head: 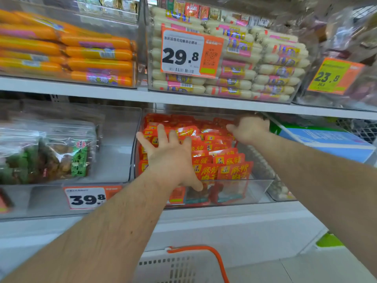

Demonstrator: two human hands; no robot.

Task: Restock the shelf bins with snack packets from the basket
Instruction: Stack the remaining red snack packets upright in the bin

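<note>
Both arms are reaching into the clear middle bin point(263, 186) on the lower shelf. The bin is holding the red snack packets point(214, 152), stacked in overlapping rows from front to back.

The left hand point(169, 158) is lying palm-down on the packets at the bin's left side, its fingers point(163, 133) spread straight and released, pressing on the stack, thumb hanging over the front wall.

The right hand point(250, 127) is sitting deeper in, at the back right of the bin, on top of the rear packets. Its fingers are hidden behind the knuckles; cannot tell whether they are grasping a packet.

The white basket point(173, 266) with an orange handle point(214, 256) is sitting below, under the left forearm.

Neighbouring bins: bagged green-label snacks point(67, 156) to the left, orange sausages point(81, 54) and white sausages point(255, 64) on the shelf above.
</note>
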